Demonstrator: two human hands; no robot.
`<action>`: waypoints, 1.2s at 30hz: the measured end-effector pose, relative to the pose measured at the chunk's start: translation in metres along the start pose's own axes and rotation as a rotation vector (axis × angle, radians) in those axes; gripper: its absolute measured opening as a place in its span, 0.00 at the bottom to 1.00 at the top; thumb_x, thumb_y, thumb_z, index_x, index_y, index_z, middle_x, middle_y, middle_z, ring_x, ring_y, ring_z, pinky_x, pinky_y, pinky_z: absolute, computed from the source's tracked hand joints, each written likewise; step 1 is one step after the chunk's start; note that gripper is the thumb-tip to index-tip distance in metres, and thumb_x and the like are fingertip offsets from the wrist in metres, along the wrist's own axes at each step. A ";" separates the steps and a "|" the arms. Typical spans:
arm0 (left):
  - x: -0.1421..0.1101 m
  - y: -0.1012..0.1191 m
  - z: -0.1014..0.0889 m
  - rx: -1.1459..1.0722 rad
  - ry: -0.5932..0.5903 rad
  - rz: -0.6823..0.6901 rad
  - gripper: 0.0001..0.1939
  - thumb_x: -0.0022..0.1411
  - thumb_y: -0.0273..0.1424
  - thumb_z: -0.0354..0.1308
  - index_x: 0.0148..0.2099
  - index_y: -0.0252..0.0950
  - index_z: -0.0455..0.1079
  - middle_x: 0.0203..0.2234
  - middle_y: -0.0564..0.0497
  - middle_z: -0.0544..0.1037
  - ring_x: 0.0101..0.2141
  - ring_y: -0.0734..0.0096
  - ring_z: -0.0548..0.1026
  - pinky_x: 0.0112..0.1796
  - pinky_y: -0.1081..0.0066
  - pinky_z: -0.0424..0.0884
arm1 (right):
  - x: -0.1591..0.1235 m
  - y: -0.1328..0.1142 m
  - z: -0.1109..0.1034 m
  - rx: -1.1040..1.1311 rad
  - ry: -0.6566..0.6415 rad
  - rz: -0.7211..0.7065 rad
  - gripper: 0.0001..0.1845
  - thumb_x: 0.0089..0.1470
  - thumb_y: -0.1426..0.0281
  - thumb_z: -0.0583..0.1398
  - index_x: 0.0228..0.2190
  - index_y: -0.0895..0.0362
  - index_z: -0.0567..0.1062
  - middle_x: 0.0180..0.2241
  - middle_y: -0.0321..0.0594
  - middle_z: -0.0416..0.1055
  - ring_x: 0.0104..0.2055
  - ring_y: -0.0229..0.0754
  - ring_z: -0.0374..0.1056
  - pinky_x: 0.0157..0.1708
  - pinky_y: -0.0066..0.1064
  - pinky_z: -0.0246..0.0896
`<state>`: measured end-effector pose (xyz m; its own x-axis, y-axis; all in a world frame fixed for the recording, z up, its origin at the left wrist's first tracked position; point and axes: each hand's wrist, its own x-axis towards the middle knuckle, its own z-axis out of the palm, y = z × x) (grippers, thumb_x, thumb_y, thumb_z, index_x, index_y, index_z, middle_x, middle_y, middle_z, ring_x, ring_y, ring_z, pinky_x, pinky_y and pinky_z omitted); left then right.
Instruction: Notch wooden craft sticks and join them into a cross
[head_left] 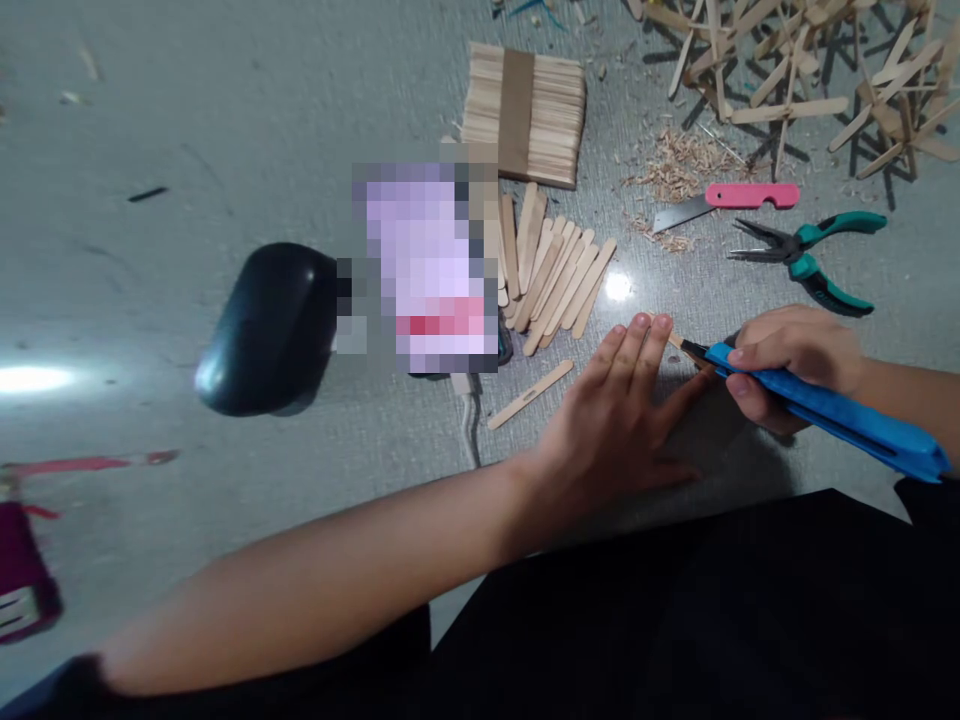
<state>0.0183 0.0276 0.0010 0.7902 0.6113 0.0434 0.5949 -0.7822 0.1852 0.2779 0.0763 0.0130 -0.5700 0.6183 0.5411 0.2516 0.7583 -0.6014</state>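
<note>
My left hand (626, 410) lies flat on the grey surface, fingers stretched out and pressing on a wooden stick (676, 340) that mostly hides under the fingertips. My right hand (795, 362) is closed round a blue utility knife (825, 410), whose black tip touches the stick just right of my left fingertips. A single notched stick (530, 394) lies loose to the left of my left hand. Above it sits a loose pile of sticks (559, 270), and farther back a banded bundle of sticks (525, 115).
A pink-handled knife (727, 200) and teal-handled pliers (810, 255) lie beyond my right hand, beside wood shavings (679, 165). Assembled stick frames (810, 70) fill the far right. A black rounded object (266, 330) and a blurred-out item (431, 270) sit left. A cable (471, 420) runs down.
</note>
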 end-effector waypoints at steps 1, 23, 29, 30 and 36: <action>0.000 0.000 0.000 0.000 0.005 0.000 0.65 0.62 0.73 0.68 0.84 0.37 0.58 0.80 0.20 0.64 0.78 0.27 0.67 0.75 0.42 0.68 | 0.000 0.000 -0.001 -0.007 -0.009 0.004 0.10 0.64 0.73 0.65 0.42 0.47 0.72 0.26 0.28 0.75 0.20 0.39 0.70 0.21 0.32 0.67; -0.001 0.001 -0.009 -0.027 -0.064 -0.020 0.66 0.65 0.71 0.68 0.88 0.40 0.49 0.82 0.24 0.60 0.80 0.27 0.63 0.76 0.41 0.66 | -0.005 -0.002 -0.006 -0.083 -0.059 -0.056 0.10 0.64 0.74 0.64 0.44 0.49 0.71 0.27 0.29 0.71 0.23 0.39 0.67 0.25 0.34 0.65; -0.002 0.000 -0.005 -0.052 -0.072 -0.021 0.66 0.63 0.72 0.68 0.88 0.46 0.51 0.84 0.28 0.57 0.82 0.28 0.60 0.77 0.40 0.63 | -0.003 0.002 -0.013 0.054 0.021 -0.053 0.11 0.63 0.75 0.65 0.44 0.48 0.74 0.26 0.29 0.72 0.21 0.39 0.68 0.24 0.33 0.67; -0.002 0.000 -0.005 -0.049 -0.072 -0.020 0.65 0.63 0.72 0.68 0.88 0.46 0.51 0.84 0.27 0.57 0.82 0.28 0.60 0.77 0.40 0.62 | -0.002 0.003 -0.011 0.039 0.034 -0.041 0.09 0.64 0.75 0.65 0.43 0.49 0.74 0.26 0.29 0.73 0.21 0.38 0.69 0.24 0.32 0.68; -0.004 -0.002 -0.002 -0.043 -0.054 -0.004 0.65 0.65 0.72 0.66 0.89 0.44 0.48 0.83 0.26 0.58 0.82 0.28 0.60 0.77 0.40 0.62 | 0.001 0.005 -0.004 -0.020 0.050 -0.025 0.05 0.65 0.72 0.64 0.41 0.49 0.75 0.27 0.31 0.76 0.22 0.38 0.74 0.23 0.30 0.69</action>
<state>0.0136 0.0263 0.0024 0.7953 0.6061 -0.0101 0.5921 -0.7732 0.2271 0.2817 0.0818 0.0131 -0.5362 0.6086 0.5848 0.2535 0.7770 -0.5762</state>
